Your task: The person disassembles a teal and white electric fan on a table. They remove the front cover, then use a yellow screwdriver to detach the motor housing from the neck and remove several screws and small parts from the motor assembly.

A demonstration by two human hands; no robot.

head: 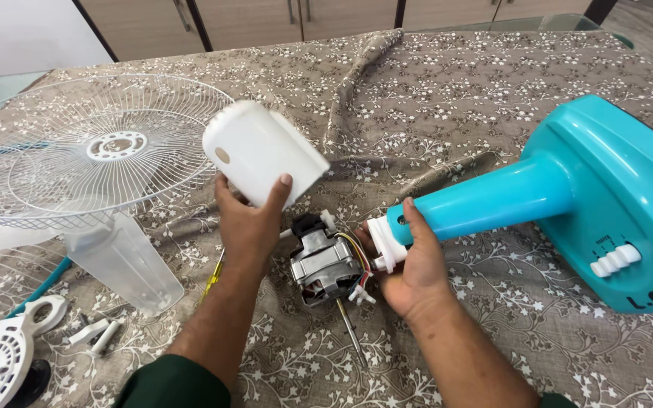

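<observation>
While the turquoise fan stand is steadied at its neck by the right hand, fingers wrapped round it, the white motor cover is held lifted off in the left hand. Bare motor sits between; careful alignment is probably needed next.

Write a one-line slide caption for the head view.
Left hand lifts a white motor cover while right hand grips the turquoise fan stand's neck beside the exposed motor.
</observation>
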